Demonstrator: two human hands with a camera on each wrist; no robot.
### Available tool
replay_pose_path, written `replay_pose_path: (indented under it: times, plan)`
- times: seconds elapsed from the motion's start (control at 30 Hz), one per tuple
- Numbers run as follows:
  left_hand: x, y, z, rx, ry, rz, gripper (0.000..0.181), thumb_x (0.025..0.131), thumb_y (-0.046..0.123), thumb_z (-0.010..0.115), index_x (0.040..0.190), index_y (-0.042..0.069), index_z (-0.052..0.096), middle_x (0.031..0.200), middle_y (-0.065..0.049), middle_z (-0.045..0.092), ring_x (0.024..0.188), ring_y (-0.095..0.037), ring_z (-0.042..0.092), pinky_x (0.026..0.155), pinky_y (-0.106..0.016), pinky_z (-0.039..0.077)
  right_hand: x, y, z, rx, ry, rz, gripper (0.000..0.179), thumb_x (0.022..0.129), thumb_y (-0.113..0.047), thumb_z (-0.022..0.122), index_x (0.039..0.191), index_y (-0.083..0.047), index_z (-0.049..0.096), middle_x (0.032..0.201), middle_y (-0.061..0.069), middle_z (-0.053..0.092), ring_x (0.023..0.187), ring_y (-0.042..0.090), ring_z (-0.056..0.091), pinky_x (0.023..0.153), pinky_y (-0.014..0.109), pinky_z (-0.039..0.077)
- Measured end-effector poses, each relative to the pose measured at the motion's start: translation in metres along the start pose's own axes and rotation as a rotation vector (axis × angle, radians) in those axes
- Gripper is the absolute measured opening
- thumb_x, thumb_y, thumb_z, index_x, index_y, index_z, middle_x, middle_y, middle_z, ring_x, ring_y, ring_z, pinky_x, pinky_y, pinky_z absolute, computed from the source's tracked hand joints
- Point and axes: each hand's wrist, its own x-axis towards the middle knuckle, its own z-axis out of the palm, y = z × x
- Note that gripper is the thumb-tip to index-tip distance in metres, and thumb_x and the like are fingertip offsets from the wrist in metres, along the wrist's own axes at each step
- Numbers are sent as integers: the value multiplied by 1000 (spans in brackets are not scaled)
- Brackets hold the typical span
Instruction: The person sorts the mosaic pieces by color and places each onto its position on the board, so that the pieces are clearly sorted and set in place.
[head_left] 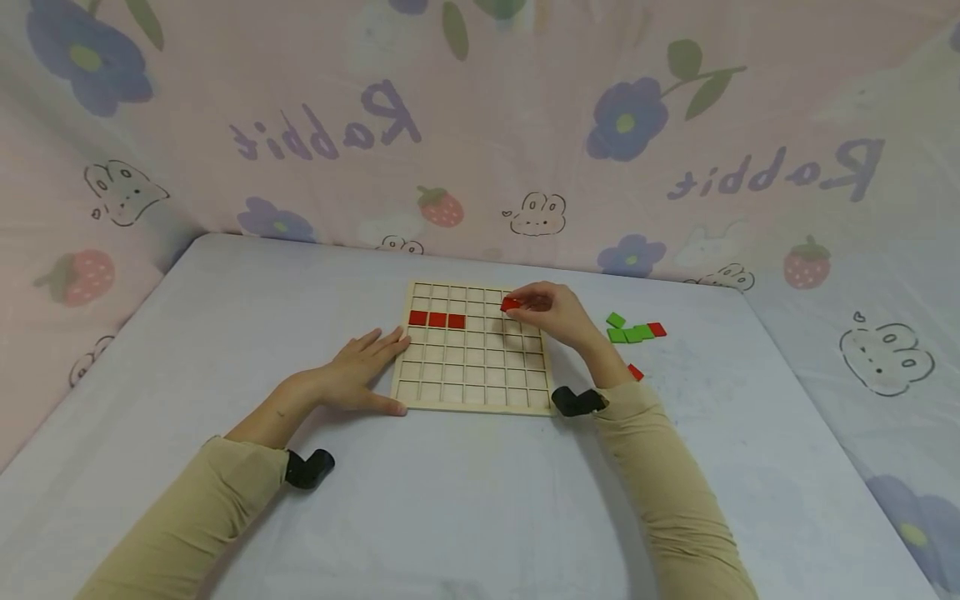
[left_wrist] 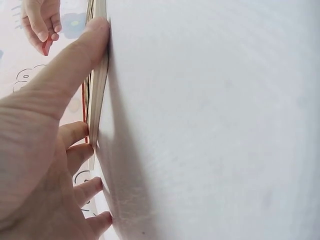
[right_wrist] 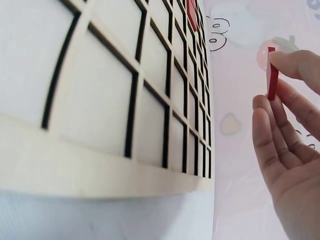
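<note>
- The right hand [head_left: 551,312], right of centre in the head view, pinches a red tile [head_left: 511,305] between thumb and fingertips.
- This red tile is raised clear of the board, over its upper right part in the head view.
- At the right of the right-wrist view it turns its thin edge to the camera, its long axis close to vertical; at the upper left of the left-wrist view it points downward from the fingertips, slightly slanted.
- It is flat, thin and straight-edged, smooth-looking, plain deep red.
- The left hand [head_left: 363,371], left of centre, has its fingers spread and grips nothing; thumb and index finger touch the board's left edge.
- The board [head_left: 475,375], at the centre, is pale wood, roughly square, with thin raised strips crossing into square cells.
- Three red tiles [head_left: 437,319] lie flat in neighbouring cells of one row, at the board's upper left, running sideways.
- Right of the board, four square green tiles [head_left: 617,336] lie loosely grouped, a loose red tile [head_left: 657,329] at their right end; another red piece [head_left: 636,372] shows partly beside the right forearm.
- Beneath spreads a white tabletop [head_left: 465,500]; behind hangs a pink printed cloth [head_left: 480,125], softly wrinkled.
</note>
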Motion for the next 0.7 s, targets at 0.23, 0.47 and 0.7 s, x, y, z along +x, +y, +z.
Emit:
replay_pose_path:
  times: [0.23,0.47,0.7]
  plan:
    - [-1,1,-1,0,-3,-5,102,81,50,72,153,2,16,160,-19,8,145,-46,0,114,-65,2,4,-1,6,-10,-10,12,33,86,-20,72,116,-5,67,108,13,67,95,25,63,85,35,51]
    - [0,-1,0,4,-1,-12,103,80,50,72,153,3,16,161,-18,7,145,-46,0,114,-64,1,7,-1,12,-3,-24,4,32,86,-20,72,115,-7,68,105,12,66,94,24,62,83,34,51]
    - [1,-3,1,8,4,-3,103,80,49,72,153,3,16,161,-17,7,146,-45,0,115,-63,1,8,-1,18,13,-52,4,31,86,-19,72,115,-7,68,104,13,65,96,25,61,84,35,50]
